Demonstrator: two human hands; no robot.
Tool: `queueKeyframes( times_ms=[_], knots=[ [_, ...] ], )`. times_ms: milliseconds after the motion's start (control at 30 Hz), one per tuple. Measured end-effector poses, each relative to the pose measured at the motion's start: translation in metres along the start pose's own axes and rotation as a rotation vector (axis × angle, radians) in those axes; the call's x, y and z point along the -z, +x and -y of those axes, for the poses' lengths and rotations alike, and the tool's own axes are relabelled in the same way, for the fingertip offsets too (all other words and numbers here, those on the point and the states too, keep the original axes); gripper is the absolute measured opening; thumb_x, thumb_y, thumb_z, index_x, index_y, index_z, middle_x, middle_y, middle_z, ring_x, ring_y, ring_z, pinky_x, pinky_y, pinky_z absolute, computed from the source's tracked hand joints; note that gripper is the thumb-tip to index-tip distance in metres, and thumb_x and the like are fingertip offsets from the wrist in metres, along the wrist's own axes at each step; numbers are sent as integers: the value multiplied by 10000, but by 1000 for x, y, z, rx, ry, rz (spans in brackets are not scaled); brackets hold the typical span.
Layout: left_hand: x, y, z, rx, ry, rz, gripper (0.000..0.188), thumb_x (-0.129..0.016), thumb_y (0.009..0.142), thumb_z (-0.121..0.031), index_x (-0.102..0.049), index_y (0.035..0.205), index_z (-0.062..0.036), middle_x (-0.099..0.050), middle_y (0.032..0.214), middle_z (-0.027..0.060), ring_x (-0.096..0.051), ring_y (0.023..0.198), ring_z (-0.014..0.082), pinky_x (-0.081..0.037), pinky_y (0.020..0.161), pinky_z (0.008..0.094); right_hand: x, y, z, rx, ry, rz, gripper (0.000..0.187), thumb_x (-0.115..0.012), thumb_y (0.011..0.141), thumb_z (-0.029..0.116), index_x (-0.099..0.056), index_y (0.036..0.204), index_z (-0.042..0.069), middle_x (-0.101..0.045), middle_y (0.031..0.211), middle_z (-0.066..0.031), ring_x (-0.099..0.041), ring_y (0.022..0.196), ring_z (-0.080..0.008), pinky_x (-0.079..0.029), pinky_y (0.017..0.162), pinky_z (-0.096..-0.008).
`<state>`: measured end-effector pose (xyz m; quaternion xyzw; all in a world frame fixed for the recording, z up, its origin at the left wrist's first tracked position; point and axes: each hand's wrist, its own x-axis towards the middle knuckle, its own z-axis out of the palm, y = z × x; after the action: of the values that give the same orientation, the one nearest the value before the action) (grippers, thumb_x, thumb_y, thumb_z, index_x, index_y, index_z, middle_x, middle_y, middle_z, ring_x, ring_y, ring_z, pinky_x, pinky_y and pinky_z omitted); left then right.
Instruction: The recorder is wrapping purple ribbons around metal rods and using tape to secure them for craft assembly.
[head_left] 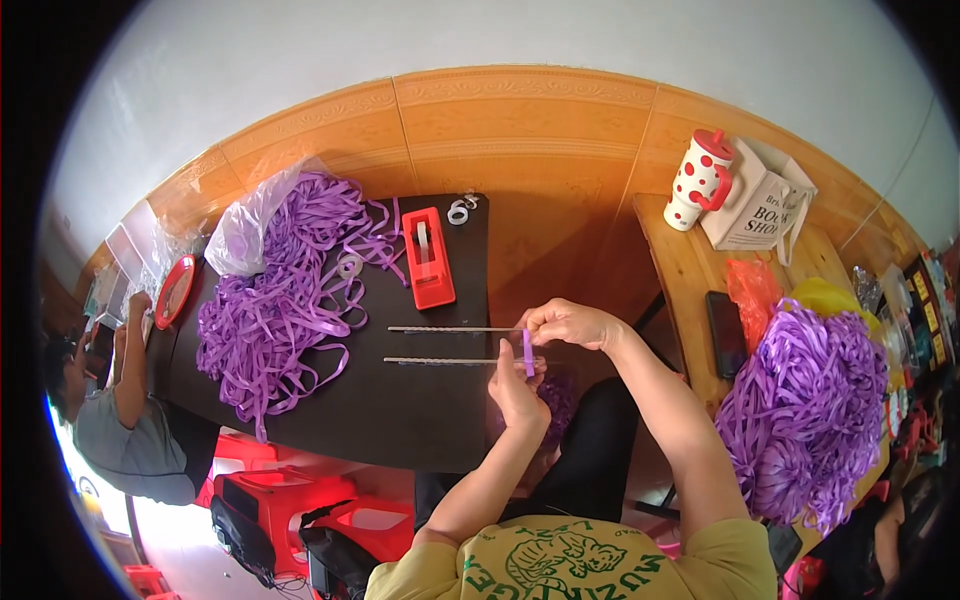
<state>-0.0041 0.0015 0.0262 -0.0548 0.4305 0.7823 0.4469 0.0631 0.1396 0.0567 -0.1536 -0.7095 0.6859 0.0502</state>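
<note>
Two thin metal rods, a far rod (450, 328) and a near rod (440, 361), stick out side by side over the dark table's right part. A short purple ribbon (529, 350) spans their right ends. My right hand (572, 324) pinches the ribbon's upper part by the far rod, fingers closed. My left hand (520, 398) is at the near rod, thumb raised and fingers curled about the ribbon's lower end. Purple ribbon (555, 405) also shows below my hands, partly hidden. A large tangled heap of purple ribbon (270, 320) lies left of the rods.
On the dark table (400, 420) are a red tape dispenser (429, 262), small tape rolls (458, 212) and a red dish (175, 291). The wooden table (670, 270) at right bears a dotted tumbler (700, 180), paper bag (755, 200), phone (726, 335) and ribbon pile (805, 400). A co-worker (130, 430) sits left.
</note>
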Motion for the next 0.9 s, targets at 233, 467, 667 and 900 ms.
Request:
queueKeyframes(
  times_ms=[233, 467, 667, 900],
  knots=[
    [-5, 1, 0, -16, -23, -15, 393, -592, 870, -376, -503, 636, -74, -557, 600, 84, -546, 565, 177, -433, 567, 290, 3, 3, -4, 5, -38, 5, 72, -584, 771, 74, -619, 725, 32, -566, 728, 14, -450, 669, -67, -377, 632, -236],
    [-10, 3, 1, -62, -35, -13, 257, -635, 857, -241, -537, 702, -61, -547, 597, 50, -514, 504, 130, -409, 474, 244, 4, 6, -10, -12, -72, -50, 88, -600, 757, 102, -604, 699, 35, -501, 632, 40, -418, 610, -58, -336, 558, -235],
    [-1, 15, 13, -132, -16, 17, 176, -617, 851, -135, -533, 720, -54, -556, 609, 41, -512, 492, 117, -395, 463, 230, 5, 6, -11, 24, -120, -61, 106, -615, 758, 102, -593, 679, 37, -487, 608, 42, -409, 585, -58, -332, 531, -242],
    [0, 18, 16, -160, -4, 12, 149, -609, 840, -86, -528, 722, -47, -558, 603, 50, -504, 479, 116, -390, 454, 230, 11, -3, -5, -31, -196, -36, 158, -634, 773, 21, -564, 635, -8, -601, 884, -73, -517, 739, -103, -417, 661, -246]
  ],
)
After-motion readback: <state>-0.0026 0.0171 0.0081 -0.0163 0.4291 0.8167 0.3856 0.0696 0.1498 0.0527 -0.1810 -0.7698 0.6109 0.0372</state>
